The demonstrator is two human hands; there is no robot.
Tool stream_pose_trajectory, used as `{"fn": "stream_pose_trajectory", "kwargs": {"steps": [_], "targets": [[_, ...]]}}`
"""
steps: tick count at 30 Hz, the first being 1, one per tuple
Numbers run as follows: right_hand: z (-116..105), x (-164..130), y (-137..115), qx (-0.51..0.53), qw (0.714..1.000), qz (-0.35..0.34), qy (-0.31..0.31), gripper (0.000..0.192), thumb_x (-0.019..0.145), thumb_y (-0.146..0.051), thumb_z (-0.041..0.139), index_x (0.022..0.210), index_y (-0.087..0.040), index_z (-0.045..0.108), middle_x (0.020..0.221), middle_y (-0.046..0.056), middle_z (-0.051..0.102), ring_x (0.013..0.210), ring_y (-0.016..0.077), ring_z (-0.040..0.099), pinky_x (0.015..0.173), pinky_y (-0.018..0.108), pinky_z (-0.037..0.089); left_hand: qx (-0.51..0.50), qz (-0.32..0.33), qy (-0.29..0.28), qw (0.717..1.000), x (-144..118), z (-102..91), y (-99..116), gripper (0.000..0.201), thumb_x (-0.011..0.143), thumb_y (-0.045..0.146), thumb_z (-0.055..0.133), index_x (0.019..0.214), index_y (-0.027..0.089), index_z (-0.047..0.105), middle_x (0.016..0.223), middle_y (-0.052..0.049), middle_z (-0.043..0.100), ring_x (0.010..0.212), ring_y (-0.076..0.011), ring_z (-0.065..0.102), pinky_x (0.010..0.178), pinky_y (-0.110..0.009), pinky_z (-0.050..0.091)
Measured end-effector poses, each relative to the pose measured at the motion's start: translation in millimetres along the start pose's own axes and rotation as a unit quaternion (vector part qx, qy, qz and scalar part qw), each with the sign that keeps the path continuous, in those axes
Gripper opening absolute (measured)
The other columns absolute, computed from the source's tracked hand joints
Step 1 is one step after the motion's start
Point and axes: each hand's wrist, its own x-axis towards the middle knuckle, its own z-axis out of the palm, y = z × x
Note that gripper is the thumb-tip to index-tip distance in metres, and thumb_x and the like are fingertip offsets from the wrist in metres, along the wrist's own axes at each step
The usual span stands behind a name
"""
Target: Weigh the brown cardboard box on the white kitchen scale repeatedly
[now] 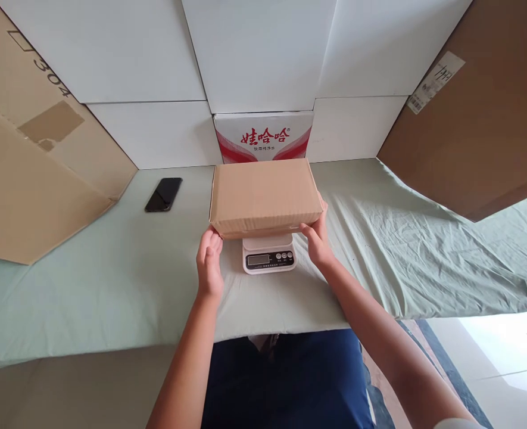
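Left hand (209, 263) and right hand (317, 241), apart, hold a brown box (267, 192) between them at its near corners, over a white scale (270, 262) (black phone (164, 195) lying left)

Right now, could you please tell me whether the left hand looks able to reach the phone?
Probably yes: only green cloth shows between the left hand and the phone, with nothing standing in the way. It would likely have to leave the near left corner of the box first, though.
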Motion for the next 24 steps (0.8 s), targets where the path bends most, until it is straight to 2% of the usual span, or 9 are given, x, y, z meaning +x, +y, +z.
{"fn": "stream_pose_trajectory", "kwargs": {"steps": [5, 8, 14, 20, 24], "targets": [[2.8, -10.3, 2.0, 0.040, 0.999, 0.012, 0.004, 0.066, 0.084, -0.048, 0.063, 0.147, -0.036, 0.045, 0.144, 0.005, 0.058, 0.147, 0.0285, 0.042, 0.128, 0.052, 0.032, 0.004, -0.013, 0.006, 1.000, -9.9, -3.4, -0.4, 0.077, 0.087, 0.076, 0.051, 0.144, 0.025, 0.058, 0.152, -0.015, 0.059, 0.149, -0.0327, 0.048, 0.126, -0.049, 0.034], [2.7, -10.1, 8.8, 0.045, 0.998, 0.030, 0.021, 0.063, 0.083, -0.048, 0.060, 0.144, -0.036, 0.049, 0.139, 0.005, 0.063, 0.143, 0.0290, 0.048, 0.125, 0.051, 0.037, 0.018, -0.016, 0.006, 1.000, -12.4, -3.2, 0.2, 0.077, 0.086, 0.076, 0.052, 0.144, 0.025, 0.059, 0.152, -0.015, 0.059, 0.148, -0.0328, 0.049, 0.125, -0.048, 0.036], [3.3, -8.5, 18.4, 0.046, 0.997, 0.045, 0.037, 0.063, 0.079, -0.037, 0.054, 0.142, -0.035, 0.051, 0.133, 0.003, 0.067, 0.140, 0.0288, 0.050, 0.122, 0.052, 0.038, 0.013, -0.016, 0.005, 1.000, -14.0, -2.5, 0.1, 0.075, 0.087, 0.075, 0.053, 0.142, 0.025, 0.061, 0.151, -0.016, 0.061, 0.149, -0.0328, 0.049, 0.124, -0.049, 0.037], [4.7, -8.0, 14.8, 0.044, 0.997, 0.045, 0.044, 0.068, 0.075, -0.032, 0.054, 0.143, -0.034, 0.049, 0.135, 0.003, 0.067, 0.143, 0.0287, 0.047, 0.125, 0.052, 0.035, 0.020, -0.022, 0.009, 1.000, -14.2, -2.0, -0.4, 0.073, 0.088, 0.075, 0.052, 0.141, 0.026, 0.061, 0.151, -0.015, 0.061, 0.149, -0.0322, 0.048, 0.125, -0.049, 0.036], [5.0, -9.5, 11.0, 0.030, 0.998, 0.038, 0.044, 0.064, 0.078, -0.033, 0.053, 0.142, -0.034, 0.049, 0.136, 0.003, 0.066, 0.142, 0.0294, 0.047, 0.124, 0.052, 0.037, 0.022, -0.023, 0.012, 0.999, -13.4, -2.9, -1.9, 0.073, 0.088, 0.075, 0.053, 0.142, 0.026, 0.061, 0.151, -0.015, 0.061, 0.149, -0.0320, 0.048, 0.125, -0.049, 0.035]]}}
